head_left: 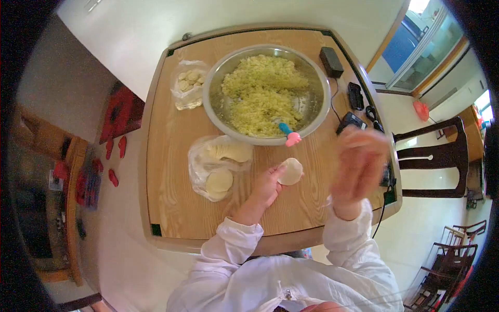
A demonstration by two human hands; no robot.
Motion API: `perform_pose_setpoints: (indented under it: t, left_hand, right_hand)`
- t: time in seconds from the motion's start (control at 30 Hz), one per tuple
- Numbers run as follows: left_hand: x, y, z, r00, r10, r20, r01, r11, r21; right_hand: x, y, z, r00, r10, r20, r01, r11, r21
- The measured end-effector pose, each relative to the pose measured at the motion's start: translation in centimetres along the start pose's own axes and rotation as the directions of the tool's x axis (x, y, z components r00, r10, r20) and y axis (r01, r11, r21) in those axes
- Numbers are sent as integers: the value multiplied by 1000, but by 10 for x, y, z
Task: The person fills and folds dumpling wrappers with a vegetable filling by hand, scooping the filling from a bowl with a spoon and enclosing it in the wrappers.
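My left hand (269,186) holds a round, pale dumpling wrapper (291,172) over the table, near the front of a big metal bowl (209,99). Raised to the right and smeared by motion is my right hand (359,161); its fingers cannot be made out. Chopped yellow-green filling (265,88) fills much of the bowl. A spoon with a blue and pink handle (286,131) leans over the bowl's near rim. Left of my left hand, a clear plastic bag (197,169) holds stacked wrappers (219,182).
Another plastic bag (183,99) with small dough pieces lies left of the bowl. Along the table's right side are a black box (331,62), black adapters (351,122) and cables. A dark wooden chair (434,156) stands to the right.
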State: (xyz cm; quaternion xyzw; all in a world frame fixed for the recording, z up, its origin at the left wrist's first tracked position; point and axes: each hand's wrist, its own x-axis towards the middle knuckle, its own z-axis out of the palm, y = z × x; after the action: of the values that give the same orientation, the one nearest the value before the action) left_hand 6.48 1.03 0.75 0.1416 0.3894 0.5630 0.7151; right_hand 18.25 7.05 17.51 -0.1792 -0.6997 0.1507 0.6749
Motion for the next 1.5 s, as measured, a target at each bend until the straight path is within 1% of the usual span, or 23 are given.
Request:
perform_pose_setpoints:
  t: [0.07, 0.1, 0.17, 0.23, 0.3, 0.37, 0.43, 0.47, 0.5, 0.57, 0.63, 0.7, 0.73, 0.8, 0.83, 0.87, 0.9, 0.97, 1.03, 1.13, 1.2, 1.27, 1.5]
  left_hand:
    - [14, -26, 8, 987, 39, 157, -21, 994, -112]
    - [16, -37, 17, 987, 15, 161, -1, 996, -84]
    - [23, -58, 37, 986, -32, 166, 37, 999, -26]
    - [30, -81, 58, 967, -79, 243, 95, 994, -58]
    - [36, -97, 77, 948, -122, 294, 145, 988, -57]
    - [35, -106, 97, 935, -165, 314, 186, 982, -36]
    - [32, -109, 111, 940, -190, 282, 189, 982, 31]
    - [33, -111, 116, 944, -199, 263, 189, 980, 64]
    - [35, -115, 118, 942, -191, 276, 180, 981, 67]
    - [41, -122, 122, 938, -171, 302, 156, 985, 73]
    - [40, -121, 130, 945, -204, 254, 188, 978, 84]
    - [42, -121, 132, 943, -223, 245, 212, 975, 73]
    - [44, -123, 131, 937, -229, 263, 221, 973, 59]
    - [43, -121, 133, 936, -235, 263, 233, 972, 39]
    - [36, -115, 136, 941, -236, 243, 234, 972, 38]
    - [40, -114, 140, 943, -243, 229, 238, 970, 50]
    - [41, -115, 137, 940, -259, 221, 251, 966, 63]
    - [43, -120, 132, 936, -285, 204, 273, 958, 85]
    - [46, -123, 128, 929, -301, 217, 289, 954, 84]
    - [44, -122, 129, 937, -300, 177, 288, 953, 92]
    - [42, -117, 135, 939, -296, 173, 281, 954, 108]
    - [41, -114, 139, 930, -302, 208, 279, 951, 132]
    - [43, -120, 129, 925, -346, 159, 323, 934, 149]
  right_hand:
    - [44, 1, -19, 991, -129, -18, 130, 991, 39]
    - [66, 2, -31, 981, -191, -29, 193, 980, 57]
    - [104, 17, -59, 944, -329, -1, 327, 940, -93]
    - [125, 44, -96, 925, -366, 101, 379, 867, -325]
    - [134, 72, -136, 933, -303, 194, 359, 815, -455]
    - [126, 108, -185, 962, -197, 187, 272, 697, -664]
    - [104, 156, -257, 980, -30, 197, 181, 552, -814]
    - [90, 174, -289, 980, 163, 111, 21, 472, -881]
    - [70, 188, -319, 939, 343, 2, -129, 359, -925]
    - [18, 227, -370, 876, 451, -170, -281, 191, -941]
    - [-31, 259, -410, 940, 316, -132, -244, 347, -905]
    - [-70, 277, -438, 772, 577, -265, -433, 174, -884]
    - [-95, 288, -448, 851, 488, -193, -380, 321, -867]
    - [-130, 294, -454, 726, 597, -340, -573, 253, -780]
    - [-154, 305, -465, 723, 621, -303, -568, 285, -772]
    - [-186, 309, -472, 755, 630, -181, -421, 254, -871]
    - [-201, 310, -470, 679, 695, -237, -522, 231, -821]
    - [-258, 336, -494, 684, 703, -195, -472, 222, -853]
    - [-300, 345, -498, 534, 811, -238, -489, 66, -870]
    - [-341, 344, -493, 312, 923, -226, -535, -26, -845]
    - [-352, 348, -485, 224, 946, -233, -539, -79, -838]
    - [-356, 352, -475, 180, 945, -272, -538, -137, -832]
    - [-359, 365, -453, 138, 918, -372, -531, -249, -810]
